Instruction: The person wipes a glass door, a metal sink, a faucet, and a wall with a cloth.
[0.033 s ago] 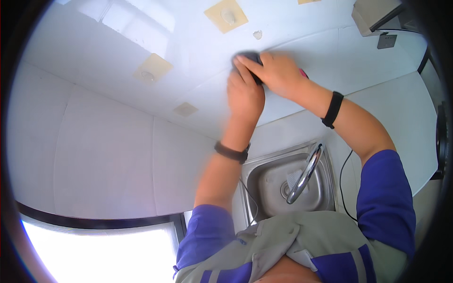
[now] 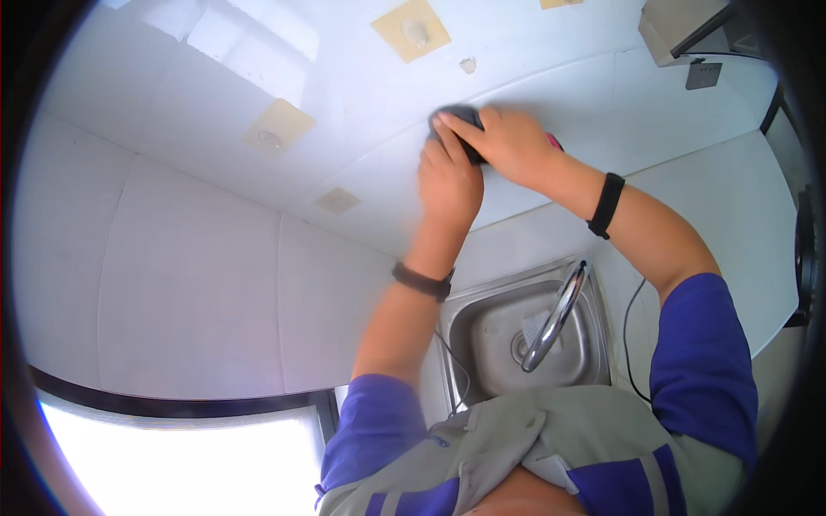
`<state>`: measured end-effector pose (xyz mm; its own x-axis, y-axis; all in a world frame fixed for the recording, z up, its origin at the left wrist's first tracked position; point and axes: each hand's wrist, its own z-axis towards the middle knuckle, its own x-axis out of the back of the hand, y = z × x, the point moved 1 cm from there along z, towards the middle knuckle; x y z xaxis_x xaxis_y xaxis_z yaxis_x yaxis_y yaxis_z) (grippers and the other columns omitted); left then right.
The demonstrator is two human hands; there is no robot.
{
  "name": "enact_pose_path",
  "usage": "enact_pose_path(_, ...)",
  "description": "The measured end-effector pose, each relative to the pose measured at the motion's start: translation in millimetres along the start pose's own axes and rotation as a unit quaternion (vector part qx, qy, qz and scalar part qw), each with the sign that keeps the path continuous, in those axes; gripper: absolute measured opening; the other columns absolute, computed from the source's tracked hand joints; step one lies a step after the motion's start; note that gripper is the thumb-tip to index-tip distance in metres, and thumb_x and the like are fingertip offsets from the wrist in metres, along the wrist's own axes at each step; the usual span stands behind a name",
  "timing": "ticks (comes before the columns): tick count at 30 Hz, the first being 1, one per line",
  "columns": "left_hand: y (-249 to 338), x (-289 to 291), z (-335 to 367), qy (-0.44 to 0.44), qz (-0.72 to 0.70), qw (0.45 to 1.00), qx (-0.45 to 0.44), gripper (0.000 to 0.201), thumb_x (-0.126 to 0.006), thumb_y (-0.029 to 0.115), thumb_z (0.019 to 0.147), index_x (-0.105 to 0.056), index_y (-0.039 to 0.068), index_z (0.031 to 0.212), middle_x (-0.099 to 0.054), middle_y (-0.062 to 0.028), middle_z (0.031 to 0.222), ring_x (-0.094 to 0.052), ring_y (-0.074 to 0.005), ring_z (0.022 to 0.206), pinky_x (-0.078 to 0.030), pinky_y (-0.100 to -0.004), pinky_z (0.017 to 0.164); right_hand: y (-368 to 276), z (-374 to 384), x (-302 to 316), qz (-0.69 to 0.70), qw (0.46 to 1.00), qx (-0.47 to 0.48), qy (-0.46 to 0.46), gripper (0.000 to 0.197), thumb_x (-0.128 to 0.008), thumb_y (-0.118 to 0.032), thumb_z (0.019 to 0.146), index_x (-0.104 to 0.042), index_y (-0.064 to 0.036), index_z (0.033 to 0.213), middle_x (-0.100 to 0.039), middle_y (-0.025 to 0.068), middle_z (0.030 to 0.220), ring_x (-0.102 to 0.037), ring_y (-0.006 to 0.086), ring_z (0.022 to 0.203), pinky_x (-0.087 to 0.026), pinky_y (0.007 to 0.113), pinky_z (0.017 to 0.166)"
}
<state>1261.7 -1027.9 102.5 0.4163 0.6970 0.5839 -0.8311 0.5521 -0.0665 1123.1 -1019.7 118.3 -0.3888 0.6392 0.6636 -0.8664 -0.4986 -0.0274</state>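
Observation:
Both my hands are raised against the white tiled wall (image 2: 258,258) above a sink. My right hand (image 2: 509,144) presses a dark grey cloth (image 2: 460,116) flat on the wall, its fingers spread over it. A bit of something pink (image 2: 555,142) shows at the heel of that hand. My left hand (image 2: 449,179) sits just below, its fingertips on the cloth's lower left edge, under the right hand's fingers. Each wrist wears a black band. Most of the cloth is hidden by the hands.
A steel sink (image 2: 490,331) with a curved chrome tap (image 2: 555,314) lies below my arms, set in a white counter (image 2: 731,206). Beige adhesive pads (image 2: 411,28) dot the wall. A black cable (image 2: 632,335) runs beside the sink. A bright window (image 2: 172,456) is at lower left.

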Motion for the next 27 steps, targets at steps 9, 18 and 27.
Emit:
enact_pose_path(9,6.6,28.6,50.8,0.012,-0.012,1.0,0.023,0.071,-0.064,0.006,0.072,-0.033,-0.012,0.133,-0.047,-0.0238,0.091,-0.049,-0.0385,0.08,-0.045,-0.0434,0.068,2.8,42.7,34.2,0.03,0.994,0.04,0.097,0.047,-0.053,-0.011,0.084,-0.052,-0.0237,0.129,-0.05,0.0128,0.076,-0.055,0.0296,0.067,-0.045,0.04,0.053)
enact_pose_path(18,-8.5,0.3,-9.1,-0.058,-0.029,0.998,-0.021,0.063,-0.056,-0.003,0.076,-0.032,-0.013,0.134,-0.047,-0.0194,0.087,-0.049,-0.0335,0.073,-0.045,-0.0406,0.06,4.4,3.7,6.9,0.033,0.995,0.0,-0.092,0.032,-0.054,-0.014,0.086,-0.056,-0.0178,0.118,-0.058,0.0125,0.087,-0.058,0.0314,0.072,-0.046,0.041,0.056)
enact_pose_path(27,-32.6,55.3,42.6,-0.002,-0.211,0.938,0.274,0.054,-0.055,0.004,0.083,-0.033,-0.011,0.131,-0.053,-0.0253,0.099,-0.05,-0.0374,0.078,-0.044,-0.0435,0.066,-57.8,110.8,9.5,-0.008,0.994,0.096,0.055,0.013,-0.054,-0.018,0.084,-0.051,-0.0086,0.091,-0.058,0.0111,0.075,-0.06,0.0302,0.063,-0.047,0.041,0.05)
